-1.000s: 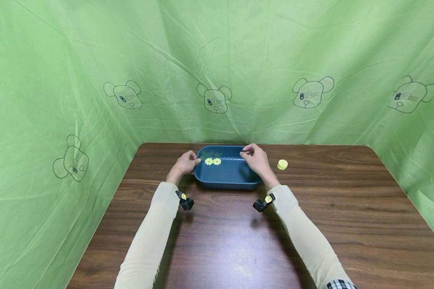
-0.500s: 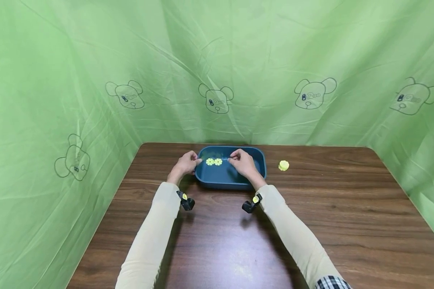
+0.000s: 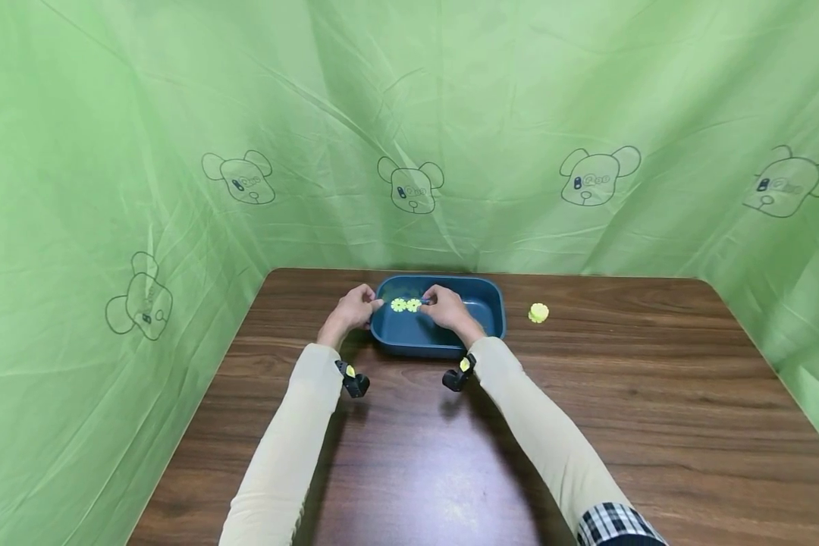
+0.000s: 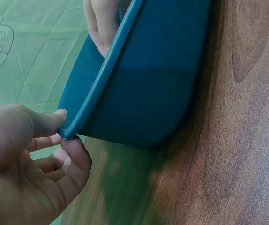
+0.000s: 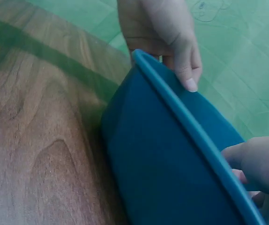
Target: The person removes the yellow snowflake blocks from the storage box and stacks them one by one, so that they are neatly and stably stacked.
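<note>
A blue rectangular tub (image 3: 423, 350) stands near the back of the wooden table. My left hand (image 3: 351, 309) pinches its left rim between thumb and fingers, as the left wrist view (image 4: 36, 154) also shows. Inside, toward the left end, two yellow flower-shaped pieces (image 3: 399, 305) lie side by side. My right hand (image 3: 447, 309) reaches over the front wall, its thumb and forefinger tips at the edge of the right-hand piece. In the right wrist view the tub wall hides part of these fingers (image 5: 258, 157), so whether they grip the piece cannot be told.
Another yellow scalloped piece (image 3: 538, 312), perhaps a small stack, sits on the table (image 3: 621, 394) right of the tub. Green cloth (image 3: 491, 220) with bear-head outlines hangs behind the table and along both sides. Each wrist carries a small black camera (image 3: 356, 384).
My right hand has moved left across the tub, from its right side to the flower-shaped pieces. My left hand keeps its place on the rim. The head view has shifted slightly.
</note>
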Motion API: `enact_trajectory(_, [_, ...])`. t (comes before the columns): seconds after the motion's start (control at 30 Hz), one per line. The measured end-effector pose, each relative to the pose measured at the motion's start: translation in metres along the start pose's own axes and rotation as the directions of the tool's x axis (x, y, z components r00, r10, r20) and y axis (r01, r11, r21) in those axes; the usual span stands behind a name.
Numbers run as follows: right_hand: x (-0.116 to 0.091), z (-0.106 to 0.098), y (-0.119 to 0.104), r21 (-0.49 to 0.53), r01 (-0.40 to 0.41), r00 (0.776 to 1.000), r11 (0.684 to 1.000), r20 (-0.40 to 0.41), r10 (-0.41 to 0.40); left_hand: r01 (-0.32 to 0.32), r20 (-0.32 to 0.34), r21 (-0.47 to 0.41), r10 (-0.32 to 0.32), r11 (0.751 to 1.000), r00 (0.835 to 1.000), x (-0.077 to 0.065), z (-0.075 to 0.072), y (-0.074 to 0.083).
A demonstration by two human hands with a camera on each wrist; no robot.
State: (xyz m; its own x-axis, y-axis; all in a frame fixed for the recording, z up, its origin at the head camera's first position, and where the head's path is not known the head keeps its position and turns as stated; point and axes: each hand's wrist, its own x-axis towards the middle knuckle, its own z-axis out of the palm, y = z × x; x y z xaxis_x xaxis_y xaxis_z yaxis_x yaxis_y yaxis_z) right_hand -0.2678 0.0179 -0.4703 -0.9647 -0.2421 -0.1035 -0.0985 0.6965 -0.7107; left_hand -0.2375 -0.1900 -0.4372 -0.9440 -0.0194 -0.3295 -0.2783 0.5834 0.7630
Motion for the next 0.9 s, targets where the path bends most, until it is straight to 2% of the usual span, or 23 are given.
enact_trajectory(0.23, [0.0097,0.0060,-0.0035,-0.136,0.040,0.998,0.990,0.054,-0.033,-0.004,-0.012,0.021,0.005,1.000,1.000,-0.0028,-0.0006,0.0018])
enact_trajectory(0.53, [0.0104,0.0069,-0.0069,-0.282,0.085,0.991,0.956,0.127,-0.051,-0.014,-0.012,0.037,0.015,0.999,1.000,-0.0027,0.0007,0.0013])
enact_trajectory(0.9, [0.0046,0.0005,-0.0079,-0.318,0.016,0.993,0.948,0.117,0.022,-0.014,-0.023,0.035,0.015,0.999,1.000,-0.0003,0.0012,0.0001])
